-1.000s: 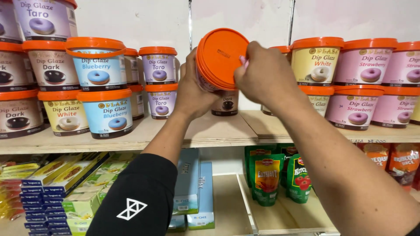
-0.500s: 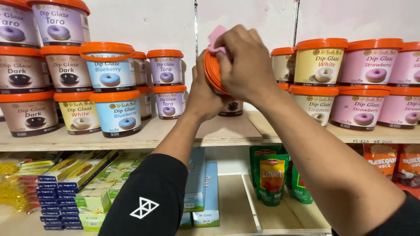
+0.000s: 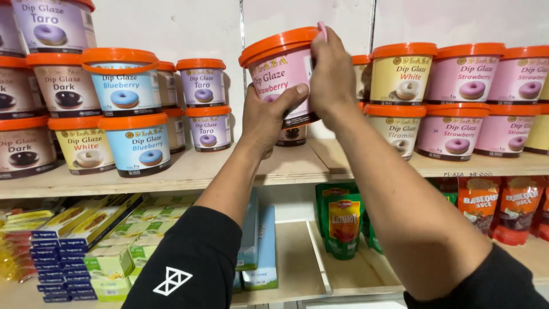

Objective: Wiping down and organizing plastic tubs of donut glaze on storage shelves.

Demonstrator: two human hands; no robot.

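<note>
I hold a pink-labelled tub (image 3: 281, 74) with an orange lid up in front of the wooden shelf (image 3: 189, 169), nearly upright. My left hand (image 3: 266, 117) grips its lower side from below, thumb across the label. My right hand (image 3: 331, 71) wraps the right side and presses a small pink cloth against the lid's rim; only a sliver of the cloth shows above my fingers. A dark-labelled tub (image 3: 291, 134) stands on the shelf right behind the held one, mostly hidden.
Stacked orange-lidded tubs fill the shelf: blue-labelled ones (image 3: 134, 143) and purple ones (image 3: 206, 103) at left, yellow (image 3: 403, 77) and pink ones (image 3: 457, 134) at right. Below sit small boxes (image 3: 68, 246), green pouches (image 3: 343, 220) and red sauce packs (image 3: 503, 209).
The tub was tilted with its lid facing me; now it is turned upright with the label facing me. My right hand moved from the lid top to the tub's right side.
</note>
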